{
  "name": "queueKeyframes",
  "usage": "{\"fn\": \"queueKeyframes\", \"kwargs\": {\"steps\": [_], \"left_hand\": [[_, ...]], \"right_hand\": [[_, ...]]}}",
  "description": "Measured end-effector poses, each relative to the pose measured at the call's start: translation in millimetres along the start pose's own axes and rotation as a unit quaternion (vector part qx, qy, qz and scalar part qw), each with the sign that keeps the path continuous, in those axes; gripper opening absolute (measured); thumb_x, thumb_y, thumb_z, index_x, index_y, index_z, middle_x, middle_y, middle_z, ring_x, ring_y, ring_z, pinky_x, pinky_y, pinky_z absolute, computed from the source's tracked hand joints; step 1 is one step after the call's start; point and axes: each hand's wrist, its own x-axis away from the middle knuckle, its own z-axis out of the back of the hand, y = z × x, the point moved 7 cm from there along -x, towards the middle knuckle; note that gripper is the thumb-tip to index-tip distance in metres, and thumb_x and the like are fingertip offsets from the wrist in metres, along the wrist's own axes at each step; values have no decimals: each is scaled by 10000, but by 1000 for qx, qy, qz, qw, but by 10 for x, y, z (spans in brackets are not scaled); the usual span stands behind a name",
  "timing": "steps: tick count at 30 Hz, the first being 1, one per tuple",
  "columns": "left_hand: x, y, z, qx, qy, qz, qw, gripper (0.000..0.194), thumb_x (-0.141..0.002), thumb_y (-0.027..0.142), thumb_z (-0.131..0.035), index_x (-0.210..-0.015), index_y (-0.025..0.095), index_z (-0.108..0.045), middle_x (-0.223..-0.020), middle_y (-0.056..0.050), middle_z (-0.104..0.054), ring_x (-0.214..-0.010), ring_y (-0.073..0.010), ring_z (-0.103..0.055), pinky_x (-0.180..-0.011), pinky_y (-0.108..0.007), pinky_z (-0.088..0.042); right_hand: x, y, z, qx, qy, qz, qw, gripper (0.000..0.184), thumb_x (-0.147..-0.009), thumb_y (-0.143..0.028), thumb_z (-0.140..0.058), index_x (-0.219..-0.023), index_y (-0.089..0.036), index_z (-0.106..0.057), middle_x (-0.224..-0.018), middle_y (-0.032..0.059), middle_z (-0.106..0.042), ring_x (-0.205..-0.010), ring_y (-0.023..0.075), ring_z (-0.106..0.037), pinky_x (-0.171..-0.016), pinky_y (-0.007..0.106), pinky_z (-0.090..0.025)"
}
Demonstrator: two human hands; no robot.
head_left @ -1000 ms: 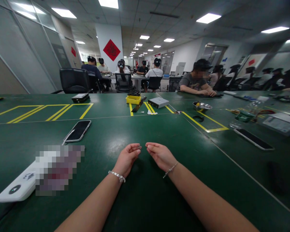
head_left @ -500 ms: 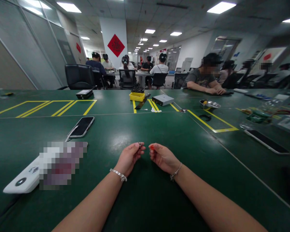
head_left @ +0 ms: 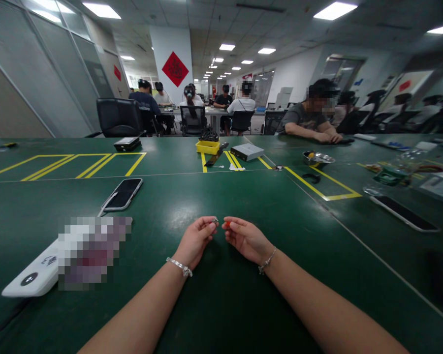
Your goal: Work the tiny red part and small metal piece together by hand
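Observation:
My left hand (head_left: 198, 239) is closed in a pinch on a small silvery metal piece (head_left: 215, 221), too small to make out its kind. Facing it across a narrow gap, my right hand (head_left: 248, 239) pinches a small orange-red piece (head_left: 228, 224) between thumb and forefinger. Fingers cover most of both pieces. The hands are apart, held over the middle of the green table (head_left: 162, 196). Each wrist wears a silvery bracelet.
To the left lie a phone (head_left: 123, 193) with a cable and a white power bank (head_left: 31, 278). Farther back stand a yellow tray (head_left: 207, 147), a grey box (head_left: 247, 151) and a metal bowl (head_left: 319, 160). Another phone (head_left: 404, 213) rests at right. A person (head_left: 302, 118) sits across the table.
The orange-red piece has come into sight in my right fingers. Both hands turn slightly while staying close together. The whole view has shifted a little with my head.

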Motion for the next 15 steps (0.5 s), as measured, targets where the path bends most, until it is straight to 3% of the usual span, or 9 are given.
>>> {"fn": "queueKeyframes", "kwargs": {"steps": [9,15], "left_hand": [[8,-50,6,-36,13,19,999,396,-705,487,-466,-697,107,-576,-540,-6,-518,-458,-64,-454,-446,-182,-309],[11,-17,-5,-11,16,22,1000,324,-681,420,-538,-759,111,-595,-647,-30,-578,-537,-73,-504,-492,-183,-345]], "right_hand": [[12,-5,-3,-9,23,-3,1000,180,-636,-269,-628,-762,-145,-594,-583,-31,-551,-545,49,-499,-573,204,-394],[-2,-3,15,-15,27,6,1000,169,-633,-299,-627,-707,-159,-570,-537,-48,-514,-509,46,-470,-536,200,-378]]}}
